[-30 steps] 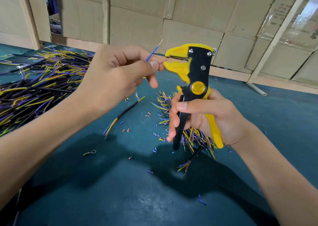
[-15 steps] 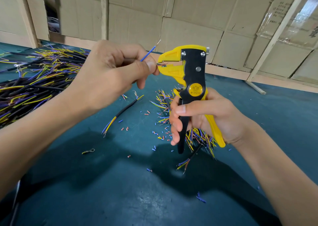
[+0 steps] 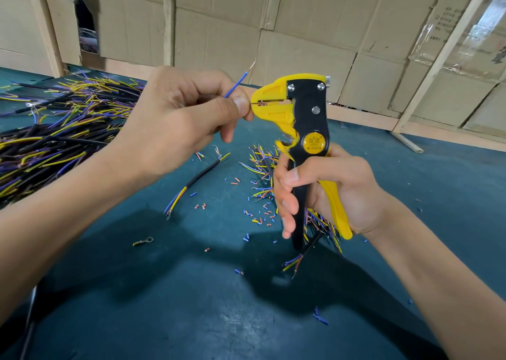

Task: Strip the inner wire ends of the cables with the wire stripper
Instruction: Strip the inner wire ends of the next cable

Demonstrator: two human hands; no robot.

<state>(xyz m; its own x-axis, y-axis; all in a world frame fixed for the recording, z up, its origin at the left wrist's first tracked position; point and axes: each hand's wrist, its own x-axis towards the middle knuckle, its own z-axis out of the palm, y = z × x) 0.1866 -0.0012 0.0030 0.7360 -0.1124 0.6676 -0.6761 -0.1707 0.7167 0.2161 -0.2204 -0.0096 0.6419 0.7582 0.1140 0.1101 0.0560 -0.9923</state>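
Left hand (image 3: pixel 175 121) pinches thin reddish wire (image 3: pixel 256 103), end fed into mouth of wire stripper (image 3: pixel 306 129); blue wire (image 3: pixel 236 85) juts up from same fingers. Right hand (image 3: pixel 328 190) grips stripper handles, tool upright. Cable pile (image 3: pixel 54 129) on bench (image 3: pixel 191 305) beyond left hand.

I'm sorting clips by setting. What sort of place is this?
Probably a small workshop or warehouse bench for cable work: a big heap of cables on the green table, cut insulation bits scattered about, and stacked cardboard boxes behind.
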